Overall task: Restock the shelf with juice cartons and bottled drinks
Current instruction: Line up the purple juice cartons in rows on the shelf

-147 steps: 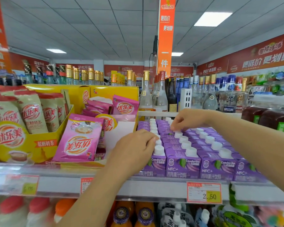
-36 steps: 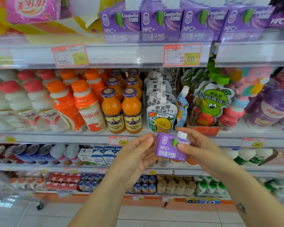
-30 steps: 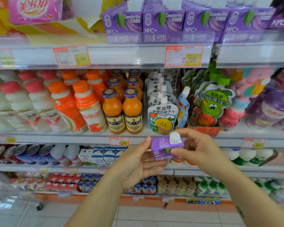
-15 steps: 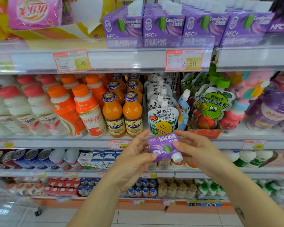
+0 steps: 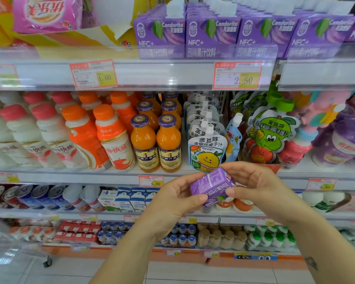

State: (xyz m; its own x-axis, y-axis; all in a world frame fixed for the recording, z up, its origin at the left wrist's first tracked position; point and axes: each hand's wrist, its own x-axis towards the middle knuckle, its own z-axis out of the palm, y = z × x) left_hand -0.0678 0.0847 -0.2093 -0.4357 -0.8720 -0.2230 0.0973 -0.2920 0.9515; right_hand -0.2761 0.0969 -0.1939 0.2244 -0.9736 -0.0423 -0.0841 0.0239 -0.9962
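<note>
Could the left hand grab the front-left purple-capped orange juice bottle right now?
Probably not yet: the left hand is holding the purple carton together with the right hand. The orange juice bottle itself stands unobstructed at the shelf front.

Pale shelves (image 5: 162, 76) run in tiers across the view, with price tags (image 5: 237, 75) clipped along their front edges. Below, an orange base strip (image 5: 193, 260) meets a pale, glossy tiled floor (image 5: 182, 273).
</note>
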